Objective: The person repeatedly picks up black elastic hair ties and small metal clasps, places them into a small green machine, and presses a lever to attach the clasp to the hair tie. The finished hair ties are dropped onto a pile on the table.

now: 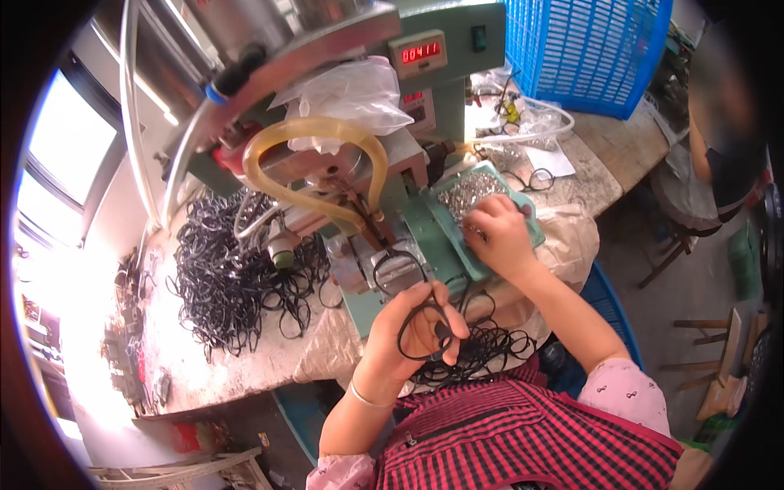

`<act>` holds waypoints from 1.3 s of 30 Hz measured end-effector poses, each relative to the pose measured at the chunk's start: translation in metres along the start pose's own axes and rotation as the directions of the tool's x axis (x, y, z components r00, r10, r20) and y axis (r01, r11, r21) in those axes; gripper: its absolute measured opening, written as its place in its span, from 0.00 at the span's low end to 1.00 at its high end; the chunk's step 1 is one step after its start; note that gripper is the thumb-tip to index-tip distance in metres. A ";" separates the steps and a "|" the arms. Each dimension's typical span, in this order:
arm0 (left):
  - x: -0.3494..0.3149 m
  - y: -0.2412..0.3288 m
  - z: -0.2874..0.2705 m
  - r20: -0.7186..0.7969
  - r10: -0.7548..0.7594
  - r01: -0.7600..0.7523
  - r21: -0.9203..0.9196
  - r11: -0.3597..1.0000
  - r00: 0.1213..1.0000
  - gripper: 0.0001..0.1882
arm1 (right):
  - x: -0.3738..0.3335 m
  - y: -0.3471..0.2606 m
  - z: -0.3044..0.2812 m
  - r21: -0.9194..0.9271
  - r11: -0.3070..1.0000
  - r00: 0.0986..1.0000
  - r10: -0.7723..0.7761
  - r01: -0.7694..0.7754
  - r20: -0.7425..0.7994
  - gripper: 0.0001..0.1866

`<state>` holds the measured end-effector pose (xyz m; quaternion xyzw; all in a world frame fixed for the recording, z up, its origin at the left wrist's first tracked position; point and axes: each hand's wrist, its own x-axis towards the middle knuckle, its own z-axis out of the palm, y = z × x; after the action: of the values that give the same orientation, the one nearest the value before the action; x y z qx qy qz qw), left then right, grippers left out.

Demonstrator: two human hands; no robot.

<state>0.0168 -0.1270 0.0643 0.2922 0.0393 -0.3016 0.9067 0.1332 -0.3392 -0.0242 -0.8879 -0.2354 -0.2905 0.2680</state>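
Note:
My left hand point(394, 333) is closed on a thin black cord loop point(400, 343), just in front of the green machine. Another part of black cord point(376, 268) curves up from the fingertips under the machine's working head point(374, 230). Over at the right, my right hand point(502, 238) reaches into a green tray point(535, 229) of small shiny metal pieces point(467, 194). Its fingers are bent together at the pieces, and whatever lies between the fingertips is hidden.
A heap of black cord loops point(220, 278) covers the table's left side, and a smaller pile point(498, 343) lies at my apron. A yellowish hose point(314, 129) bends over the machine head. Behind the tray stands a blue plastic basket point(588, 57). Another person point(719, 147) is at the far right.

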 end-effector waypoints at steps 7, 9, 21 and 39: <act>-0.012 -0.012 -0.029 0.188 0.007 -0.026 0.097 0.995 0.982 0.30 | 0.014 0.012 0.004 0.082 0.990 0.993 0.115 -0.114 -0.007 0.04; -0.052 -0.033 -0.042 0.002 0.089 -0.087 0.232 0.969 0.996 0.30 | -0.002 0.011 0.001 0.278 0.936 0.957 0.260 -0.217 -0.127 0.03; -0.077 0.135 -0.099 0.394 0.849 0.369 0.775 -0.512 0.352 0.03 | 0.018 -0.043 -0.014 0.543 0.763 0.913 0.408 -0.351 0.017 0.08; -0.010 0.130 -0.216 0.000 0.959 0.643 0.742 -0.191 0.284 0.11 | 0.030 -0.083 -0.039 0.574 0.819 0.996 0.067 -0.017 -0.066 0.09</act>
<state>0.1059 0.0818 -0.0457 0.9334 0.2167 0.2533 0.1328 0.0920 -0.2938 0.0503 -0.7586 -0.2809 -0.2372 0.5379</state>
